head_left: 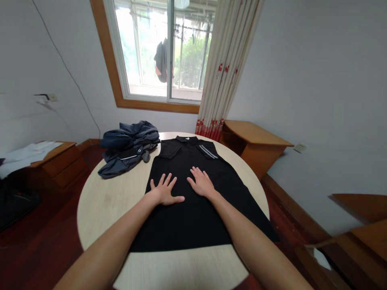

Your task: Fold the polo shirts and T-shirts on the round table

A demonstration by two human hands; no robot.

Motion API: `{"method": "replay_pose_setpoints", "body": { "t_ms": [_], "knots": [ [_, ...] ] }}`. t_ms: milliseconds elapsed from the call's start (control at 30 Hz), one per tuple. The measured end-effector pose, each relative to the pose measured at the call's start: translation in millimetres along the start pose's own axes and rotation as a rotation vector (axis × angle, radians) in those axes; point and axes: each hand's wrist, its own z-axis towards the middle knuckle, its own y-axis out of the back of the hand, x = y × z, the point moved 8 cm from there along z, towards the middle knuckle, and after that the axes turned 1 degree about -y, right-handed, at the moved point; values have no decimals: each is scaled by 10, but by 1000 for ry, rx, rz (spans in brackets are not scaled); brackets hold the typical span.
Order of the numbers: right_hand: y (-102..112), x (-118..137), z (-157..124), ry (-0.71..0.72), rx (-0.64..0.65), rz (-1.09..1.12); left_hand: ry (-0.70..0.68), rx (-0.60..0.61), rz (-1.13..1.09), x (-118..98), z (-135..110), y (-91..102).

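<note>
A black polo shirt (187, 225) lies spread flat on the round table, its collar toward the window and its hem toward me. Two grey stripes mark the sleeve on the right; both sleeves are folded in over the chest. My left hand (165, 192) rests on the left side of the shirt with fingers spread, nothing in it. On the middle of the shirt lies my right hand (202, 183), palm down, fingers stretched out and holding nothing. The lower right corner of the shirt hangs past the table edge.
A heap of dark grey clothes (128, 147) sits at the table's far left. The round pale wooden table (105, 205) fills the middle. Beyond it stand a wooden desk (254, 135), a patterned curtain (228, 68) and a window. At left is a low cabinet (65, 163) with papers.
</note>
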Motion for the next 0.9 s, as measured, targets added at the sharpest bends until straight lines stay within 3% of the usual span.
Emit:
{"method": "replay_pose_setpoints", "body": {
  "t_ms": [133, 233, 333, 433, 700, 900],
  "knots": [
    [55, 20, 67, 2, 144, -62, 26, 47, -7, 250, -21, 6],
    [105, 0, 171, 8, 237, -79, 121, -9, -21, 383, -1, 98],
    [185, -51, 247, 10, 79, -37, 184, -193, -55, 433, 37, 285],
    [149, -136, 222, 3, -45, 57, 118, -299, -105, 398, 96, 387],
    [71, -299, 167, -36, 2, 72, 110, -225, -41, 480, 192, 281],
    [76, -446, 173, -165, 15, 61, 251, -223, -39, 833, 214, 304]
  ]
}}
